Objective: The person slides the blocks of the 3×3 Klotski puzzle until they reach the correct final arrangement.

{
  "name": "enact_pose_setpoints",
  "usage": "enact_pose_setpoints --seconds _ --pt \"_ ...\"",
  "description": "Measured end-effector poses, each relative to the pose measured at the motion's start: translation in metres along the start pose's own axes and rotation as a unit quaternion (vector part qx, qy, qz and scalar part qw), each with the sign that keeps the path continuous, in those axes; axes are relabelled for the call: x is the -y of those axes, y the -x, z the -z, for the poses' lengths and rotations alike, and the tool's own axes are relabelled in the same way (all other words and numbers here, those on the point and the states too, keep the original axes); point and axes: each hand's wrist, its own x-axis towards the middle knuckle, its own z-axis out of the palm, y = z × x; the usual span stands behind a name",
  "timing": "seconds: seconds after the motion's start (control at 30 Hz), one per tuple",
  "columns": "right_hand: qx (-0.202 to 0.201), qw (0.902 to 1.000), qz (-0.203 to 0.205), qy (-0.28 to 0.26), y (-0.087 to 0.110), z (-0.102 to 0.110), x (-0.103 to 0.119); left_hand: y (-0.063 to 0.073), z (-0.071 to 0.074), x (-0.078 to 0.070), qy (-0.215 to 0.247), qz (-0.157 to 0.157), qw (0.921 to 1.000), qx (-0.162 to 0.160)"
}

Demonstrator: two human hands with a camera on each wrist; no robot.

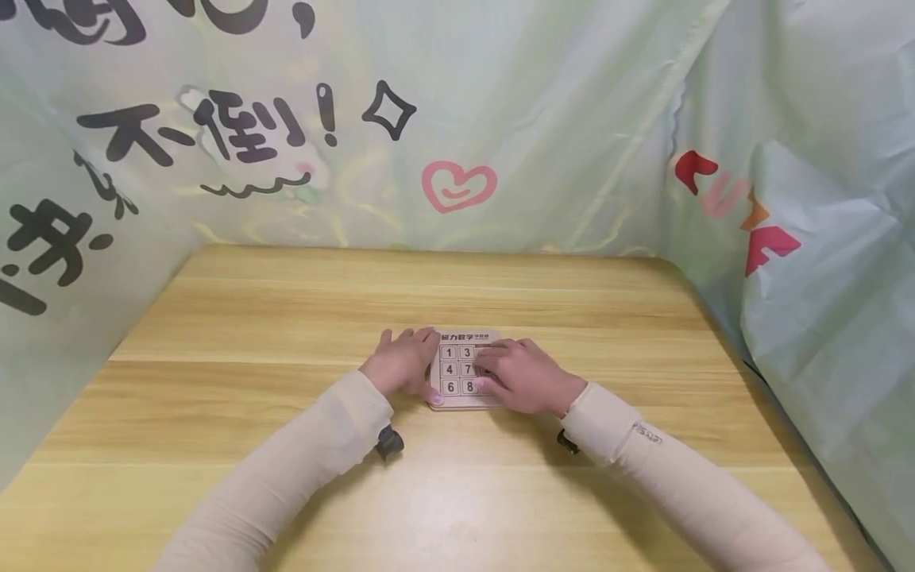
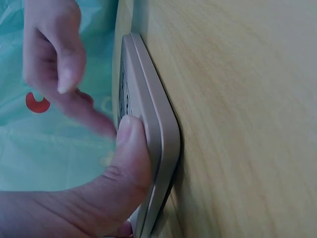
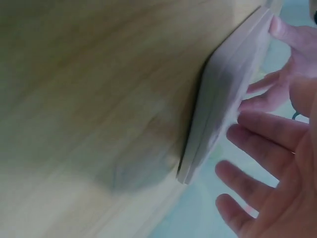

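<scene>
A pale pinkish number slide puzzle (image 1: pixel 458 370) lies flat on the table, with tiles 1, 3, 4, 7, 6 and 8 readable. My left hand (image 1: pixel 402 361) holds its left side, fingers at the far left corner and thumb at the near one. In the left wrist view, that thumb (image 2: pixel 126 153) presses on the puzzle's rim. Over the puzzle's right-hand column reaches my right hand (image 1: pixel 525 376), its fingertips at the tiles and covering most of that column. The right wrist view shows the right hand's fingers (image 3: pixel 265 144) spread and loosely bent above the puzzle's face.
The wood-grain table (image 1: pixel 286 302) extends around the puzzle on all sides. Pale green printed sheeting (image 1: pixel 557 143) hangs behind the table and along both sides. Small dark devices, such as the wrist camera (image 1: pixel 389 442), sit under both cuffs.
</scene>
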Motion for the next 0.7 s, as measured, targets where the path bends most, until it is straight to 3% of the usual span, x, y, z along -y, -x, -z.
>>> enact_pose_setpoints --seconds 0.17,0.43,0.7 --pt "0.048 0.9986 -0.017 0.015 -0.004 -0.004 -0.003 0.001 0.0 -0.001 0.004 0.001 1.0 0.002" --pt "0.015 0.9973 -0.062 0.037 0.003 0.001 -0.012 0.001 0.001 -0.001 0.009 0.005 0.9999 -0.001" --pt "0.046 0.9986 0.022 -0.012 0.011 -0.003 0.0 0.0 0.0 0.0 0.003 0.001 1.0 0.0"
